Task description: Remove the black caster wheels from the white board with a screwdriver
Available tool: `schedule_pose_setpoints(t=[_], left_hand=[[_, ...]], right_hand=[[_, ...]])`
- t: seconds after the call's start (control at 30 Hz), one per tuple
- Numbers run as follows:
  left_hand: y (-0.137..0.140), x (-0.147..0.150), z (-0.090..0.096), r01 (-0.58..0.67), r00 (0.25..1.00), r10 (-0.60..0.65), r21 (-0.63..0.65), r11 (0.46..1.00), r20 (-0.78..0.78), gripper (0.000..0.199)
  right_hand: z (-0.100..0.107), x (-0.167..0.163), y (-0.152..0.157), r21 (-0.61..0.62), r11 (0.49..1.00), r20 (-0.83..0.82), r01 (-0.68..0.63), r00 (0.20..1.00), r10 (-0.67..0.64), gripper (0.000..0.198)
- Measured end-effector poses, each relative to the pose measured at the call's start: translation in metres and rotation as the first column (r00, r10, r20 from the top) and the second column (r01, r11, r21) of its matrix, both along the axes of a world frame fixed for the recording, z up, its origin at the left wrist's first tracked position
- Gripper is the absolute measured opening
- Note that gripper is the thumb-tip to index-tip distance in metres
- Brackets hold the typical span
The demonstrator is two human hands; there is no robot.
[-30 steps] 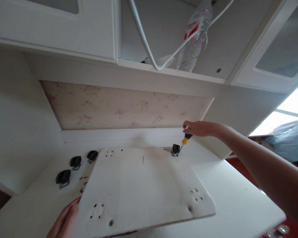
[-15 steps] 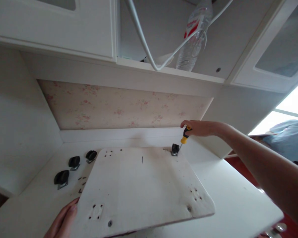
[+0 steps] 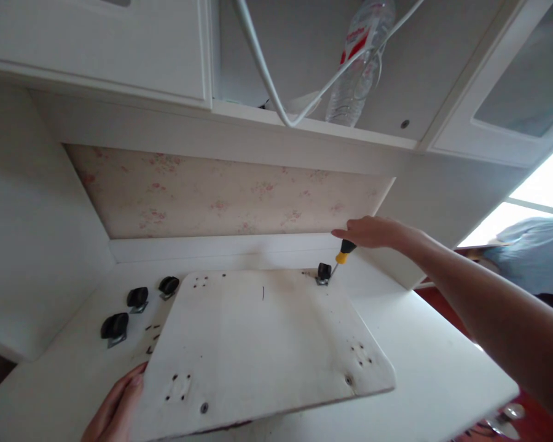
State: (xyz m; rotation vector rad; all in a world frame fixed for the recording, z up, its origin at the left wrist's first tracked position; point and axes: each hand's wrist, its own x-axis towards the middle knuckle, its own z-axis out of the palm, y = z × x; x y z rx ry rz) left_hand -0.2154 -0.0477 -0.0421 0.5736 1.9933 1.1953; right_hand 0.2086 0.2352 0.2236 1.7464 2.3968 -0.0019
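My right hand [image 3: 366, 232] grips a screwdriver [image 3: 341, 256] with a black and yellow handle from above. Its shaft slants down to the metal plate of a black caster wheel [image 3: 323, 273], which sits at the far right corner of a white board [image 3: 267, 344]. The other corners of this board show groups of screw holes. My left hand [image 3: 120, 402] holds the board's left edge, fingertips partly hidden at the rim. Left of the board lie several loose things: black casters [image 3: 114, 326] with metal plates and a few dark screws [image 3: 153, 336].
The board lies on a white desktop [image 3: 442, 362]. Overhead, an open shelf holds a clear plastic bottle [image 3: 357, 67], and a white cable [image 3: 271, 86] hangs in front. Cabinet doors [image 3: 96, 55] flank it. Floral wallpaper [image 3: 230, 196] covers the back wall. A window [image 3: 539, 178] is at right.
My right hand has shifted its hold on the screwdriver handle, now lying more over its top with a finger extended. The tip stays at the caster plate. My left hand stays at the edge.
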Motion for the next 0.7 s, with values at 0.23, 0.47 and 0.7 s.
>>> schedule_pose_setpoints(t=[0.23,0.47,0.7], left_hand=[[-0.0015,0.0017,0.0034,0.022,1.000,-0.023,0.018,1.000,0.021,0.062],[-0.0011,0.0009,0.0014,0.018,0.999,-0.018,0.001,1.000,0.030,0.062],[-0.0018,0.0009,-0.0002,0.020,1.000,-0.019,0.029,0.999,-0.023,0.058]], right_hand=[[0.0055,-0.0061,-0.0043,-0.114,0.993,0.019,0.017,1.000,-0.015,0.045],[0.0057,-0.0055,-0.0086,-0.127,0.991,0.038,0.048,0.998,-0.044,0.046],[0.0032,-0.0042,-0.0063,-0.046,0.997,0.080,0.056,0.995,-0.053,0.054]])
